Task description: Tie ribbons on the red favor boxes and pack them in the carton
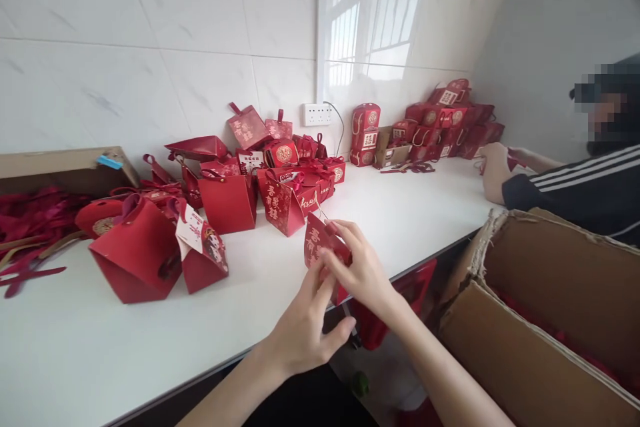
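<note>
Both my hands meet over the front edge of the white counter (pixel 100 347) on one small red gift box (pixel 320 245) with gold characters. My right hand (pixel 357 267) is closed around the box from the right, fingers curled over its top and side. My left hand (pixel 305 327) comes from below, its fingers pinching the box's lower edge. Behind it stands a cluster of folded red gift boxes (pixel 280 197) with ribbons, and two larger red boxes (pixel 150 253) lie tipped over to the left.
Loose dark red ribbons (pixel 30 227) and a cardboard box (pixel 60 170) lie at far left. A stack of finished red boxes (pixel 440 123) stands at the back right by a wall socket (pixel 317 114). Another person's sleeved arm (pixel 560 180) rests on the counter. An open cardboard carton (pixel 540 320) sits at right.
</note>
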The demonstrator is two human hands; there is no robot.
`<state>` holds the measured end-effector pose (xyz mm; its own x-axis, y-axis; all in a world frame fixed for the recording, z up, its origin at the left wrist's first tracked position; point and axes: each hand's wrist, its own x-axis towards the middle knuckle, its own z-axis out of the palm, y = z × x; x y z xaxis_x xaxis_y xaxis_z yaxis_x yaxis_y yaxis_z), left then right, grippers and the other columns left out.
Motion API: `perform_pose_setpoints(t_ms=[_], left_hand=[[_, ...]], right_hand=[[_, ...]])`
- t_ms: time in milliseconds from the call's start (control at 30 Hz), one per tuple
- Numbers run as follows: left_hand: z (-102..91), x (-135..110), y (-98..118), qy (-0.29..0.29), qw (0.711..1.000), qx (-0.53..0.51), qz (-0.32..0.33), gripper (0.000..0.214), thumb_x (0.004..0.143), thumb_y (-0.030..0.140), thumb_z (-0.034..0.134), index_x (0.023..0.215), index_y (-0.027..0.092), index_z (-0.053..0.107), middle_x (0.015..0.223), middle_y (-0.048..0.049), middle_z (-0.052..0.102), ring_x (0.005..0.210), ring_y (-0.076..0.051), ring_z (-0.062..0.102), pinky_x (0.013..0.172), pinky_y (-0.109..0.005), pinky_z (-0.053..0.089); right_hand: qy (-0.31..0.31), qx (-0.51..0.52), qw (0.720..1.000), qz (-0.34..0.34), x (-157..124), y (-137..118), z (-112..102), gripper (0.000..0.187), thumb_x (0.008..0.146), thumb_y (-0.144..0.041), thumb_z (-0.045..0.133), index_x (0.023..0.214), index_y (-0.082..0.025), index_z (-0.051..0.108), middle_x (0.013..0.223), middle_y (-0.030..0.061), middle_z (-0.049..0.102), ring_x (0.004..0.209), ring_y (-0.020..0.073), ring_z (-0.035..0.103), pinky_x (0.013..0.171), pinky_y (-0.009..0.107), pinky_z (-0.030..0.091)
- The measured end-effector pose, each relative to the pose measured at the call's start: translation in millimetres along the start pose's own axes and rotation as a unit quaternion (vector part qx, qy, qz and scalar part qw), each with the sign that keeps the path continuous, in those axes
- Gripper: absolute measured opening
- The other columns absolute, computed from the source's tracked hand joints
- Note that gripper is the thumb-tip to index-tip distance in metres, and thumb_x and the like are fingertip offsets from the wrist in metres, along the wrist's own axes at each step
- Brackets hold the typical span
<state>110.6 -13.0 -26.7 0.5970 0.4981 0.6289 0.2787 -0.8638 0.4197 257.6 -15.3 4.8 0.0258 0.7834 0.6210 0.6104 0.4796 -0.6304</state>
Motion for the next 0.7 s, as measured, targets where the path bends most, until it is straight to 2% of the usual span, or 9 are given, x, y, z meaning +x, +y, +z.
perform_pose_setpoints(t_ms=[67,133,167,200,267,367,433,600,700], left_hand=[[-11.8,7,-1,0.026,0.998,0.040,0.028,0.035,0.084,0.020,0.053,0.119,0.020,0.050,0.124,-0.0131,0.051,0.117,-0.025,0.052,0.096,-0.039,0.047],[-26.8,26,-7,0.139,0.986,0.086,0.024,0.019,0.084,0.019,0.054,0.103,0.021,0.055,0.115,-0.0100,0.054,0.113,-0.023,0.053,0.098,-0.040,0.045],[-33.8,38,-11,0.169,0.980,0.100,0.020,0.018,0.082,0.022,0.058,0.100,0.020,0.055,0.116,-0.0100,0.055,0.115,-0.024,0.051,0.100,-0.042,0.042],[-40.0,51,-15,0.168,0.981,0.098,0.019,0.023,0.081,0.027,0.060,0.102,0.020,0.054,0.116,-0.0100,0.056,0.116,-0.025,0.051,0.101,-0.043,0.041],[-49.4,77,-20,0.073,0.995,0.071,-0.026,0.035,0.079,0.036,0.063,0.108,0.020,0.054,0.111,-0.0078,0.063,0.110,-0.025,0.057,0.095,-0.040,0.045],[-54.4,103,-26,-0.089,0.990,0.011,-0.108,0.030,0.081,0.045,0.059,0.101,0.022,0.061,0.096,-0.0022,0.070,0.089,-0.021,0.065,0.079,-0.031,0.050],[-50.9,109,-30,-0.102,0.986,-0.026,-0.127,0.028,0.083,0.047,0.055,0.092,0.022,0.064,0.092,-0.0008,0.070,0.080,-0.018,0.065,0.071,-0.027,0.049],[-27.3,102,-42,0.068,0.973,-0.097,-0.200,0.034,0.083,0.050,0.052,0.070,0.019,0.055,0.062,0.0041,0.055,0.055,-0.011,0.051,0.055,-0.023,0.041],[-16.7,98,-44,0.108,0.957,-0.144,-0.227,0.034,0.082,0.049,0.054,0.067,0.018,0.053,0.062,0.0038,0.054,0.057,-0.011,0.052,0.057,-0.022,0.042]], right_hand=[[0.001,0.012,1.000,0.022,6,9,-7,0.021,0.087,-0.026,0.047,0.102,-0.018,0.060,0.098,0.0096,0.060,0.086,0.0202,0.063,0.077,0.033,0.052],[0.000,0.042,0.998,0.048,11,16,-11,0.016,0.085,-0.023,0.048,0.095,-0.019,0.060,0.087,0.0057,0.063,0.078,0.0185,0.063,0.071,0.031,0.051],[0.000,0.061,0.996,0.059,14,19,-12,0.015,0.083,-0.022,0.049,0.095,-0.019,0.059,0.086,0.0045,0.064,0.077,0.0181,0.064,0.070,0.031,0.051],[0.000,0.081,0.995,0.066,16,20,-13,0.015,0.082,-0.022,0.050,0.095,-0.020,0.058,0.088,0.0040,0.066,0.078,0.0178,0.064,0.069,0.030,0.050],[-0.012,0.099,0.993,0.064,21,21,-15,0.014,0.081,-0.020,0.050,0.093,-0.020,0.057,0.089,0.0033,0.067,0.078,0.0170,0.064,0.068,0.028,0.050],[-0.055,0.071,0.995,0.035,27,22,-19,0.010,0.081,-0.018,0.048,0.088,-0.020,0.056,0.080,0.0014,0.066,0.069,0.0152,0.061,0.063,0.028,0.047],[-0.073,0.057,0.995,0.020,30,25,-20,0.013,0.081,-0.015,0.048,0.090,-0.020,0.055,0.078,0.0011,0.065,0.067,0.0150,0.060,0.063,0.028,0.047],[-0.008,0.071,0.997,-0.032,25,37,-11,0.021,0.083,-0.012,0.045,0.103,-0.021,0.046,0.093,0.0046,0.063,0.084,0.0166,0.062,0.073,0.030,0.050],[0.018,0.035,0.996,-0.081,21,40,-3,0.019,0.086,-0.011,0.042,0.100,-0.022,0.049,0.093,0.0049,0.059,0.085,0.0173,0.060,0.075,0.032,0.050]])
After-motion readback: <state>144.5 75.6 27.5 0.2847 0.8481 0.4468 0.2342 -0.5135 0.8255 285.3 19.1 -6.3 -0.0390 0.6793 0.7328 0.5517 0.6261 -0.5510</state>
